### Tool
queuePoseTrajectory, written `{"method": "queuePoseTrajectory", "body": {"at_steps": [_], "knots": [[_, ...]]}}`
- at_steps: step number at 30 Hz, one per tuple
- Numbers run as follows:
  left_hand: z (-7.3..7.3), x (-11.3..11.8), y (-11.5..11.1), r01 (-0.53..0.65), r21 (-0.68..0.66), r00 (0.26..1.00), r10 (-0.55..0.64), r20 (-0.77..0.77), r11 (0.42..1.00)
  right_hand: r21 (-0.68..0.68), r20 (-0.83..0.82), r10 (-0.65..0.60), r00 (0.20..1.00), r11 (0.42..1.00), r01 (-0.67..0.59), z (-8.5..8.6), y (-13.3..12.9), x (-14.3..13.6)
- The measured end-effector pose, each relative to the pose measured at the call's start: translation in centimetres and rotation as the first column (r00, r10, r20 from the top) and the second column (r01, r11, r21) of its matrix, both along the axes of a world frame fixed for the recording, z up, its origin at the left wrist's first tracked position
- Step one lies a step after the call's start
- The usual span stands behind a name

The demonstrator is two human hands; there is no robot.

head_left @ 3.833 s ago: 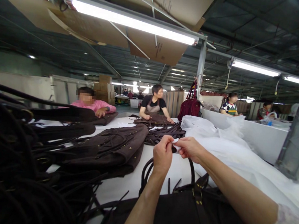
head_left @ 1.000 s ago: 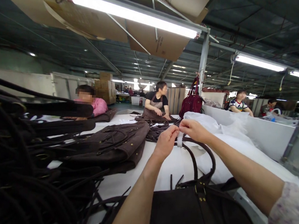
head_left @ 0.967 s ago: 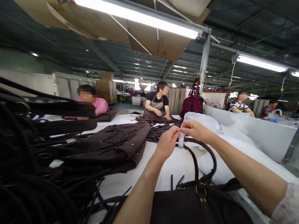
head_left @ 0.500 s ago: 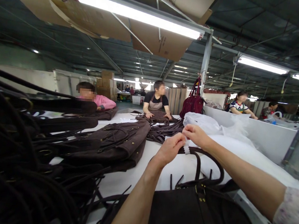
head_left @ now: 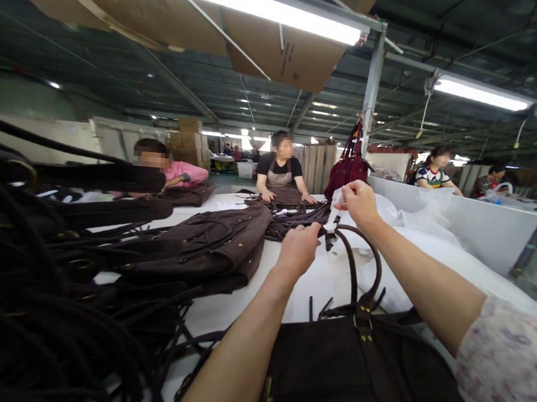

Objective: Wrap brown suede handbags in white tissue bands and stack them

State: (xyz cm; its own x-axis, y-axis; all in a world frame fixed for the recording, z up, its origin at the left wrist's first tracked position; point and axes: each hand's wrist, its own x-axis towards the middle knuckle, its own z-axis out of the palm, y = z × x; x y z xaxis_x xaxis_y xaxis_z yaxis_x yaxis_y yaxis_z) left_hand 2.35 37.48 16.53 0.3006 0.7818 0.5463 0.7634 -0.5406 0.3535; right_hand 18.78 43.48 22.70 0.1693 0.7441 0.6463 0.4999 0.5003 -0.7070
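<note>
In the head view a dark brown bag (head_left: 320, 366) lies in front of me, its two rounded handles (head_left: 350, 260) rising in loops towards my hands. My left hand (head_left: 298, 253) is closed around the far end of the handles, which its fingers mostly hide. Higher and to the right, my right hand (head_left: 360, 203) pinches a white strip with a notched edge (head_left: 332, 217). The strip stretches from those fingertips down to the handles beside my left hand. I cannot tell what the strip is made of.
Dark brown bags (head_left: 200, 239) and straps (head_left: 30, 325) are heaped on the left of the white table (head_left: 213, 311). White plastic sheeting (head_left: 422, 250) lies to the right. Across the table, a co-worker in an apron (head_left: 278, 174) rests both hands on another bag. A maroon bag (head_left: 345, 170) hangs from a post.
My right hand has risen away from the left, drawing the white strip out upward. My left hand has lowered slightly, and the handles stand more upright. The camera view has tilted down a little.
</note>
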Motion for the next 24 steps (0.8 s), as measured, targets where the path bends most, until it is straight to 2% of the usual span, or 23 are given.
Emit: {"method": "queuePoseTrajectory", "body": {"at_steps": [3,6,7,9,11,12,15,17,19,22,24], "knots": [[-1.7,-0.2,-1.5,-0.121,-0.010,0.993,0.121,0.002,0.993,0.089,0.141,-0.047,0.989,0.995,0.034,-1.0,-1.3,-0.6],[-4.7,-0.9,-3.0,-0.192,-0.177,0.981,0.190,-0.032,0.965,0.195,0.354,-0.050,0.934,0.981,-0.021,-3.6,-3.8,-1.9],[-5.8,-1.2,-3.3,-0.216,-0.255,0.976,0.210,-0.048,0.943,0.148,0.401,0.015,0.916,0.986,-0.081,-4.9,-4.8,-2.5],[-8.0,-1.7,-3.4,-0.270,-0.398,0.962,0.265,-0.069,0.877,-0.091,0.414,0.226,0.881,0.974,-0.207,-7.7,-6.5,-3.5],[-9.9,-1.8,-3.1,-0.323,-0.498,0.940,0.334,-0.070,0.805,-0.342,0.334,0.389,0.858,0.899,-0.274,-10.4,-7.4,-4.0],[-10.7,-1.8,-2.8,-0.346,-0.533,0.927,0.371,-0.064,0.772,-0.416,0.291,0.419,0.860,0.865,-0.280,-11.6,-7.5,-4.1],[-12.3,-1.3,-1.9,-0.373,-0.615,0.888,0.458,-0.021,0.694,-0.511,0.214,0.414,0.885,0.819,-0.259,-14.0,-6.6,-3.6],[-12.9,-1.1,-1.3,-0.337,-0.666,0.879,0.476,0.031,0.665,-0.577,0.155,0.394,0.906,0.780,-0.241,-15.0,-5.4,-2.9],[-13.3,-1.2,-0.8,-0.244,-0.716,0.887,0.449,0.109,0.655,-0.642,0.091,0.360,0.929,0.734,-0.222,-15.8,-4.2,-2.3],[-13.6,-1.7,-0.5,-0.027,-0.753,0.885,0.365,0.288,0.657,-0.701,-0.035,0.298,0.954,0.673,-0.236,-17.1,-3.3,-1.8],[-13.5,-2.0,-0.6,0.130,-0.737,0.848,0.311,0.429,0.663,-0.700,-0.143,0.267,0.953,0.653,-0.288,-17.8,-3.3,-1.7]]}}
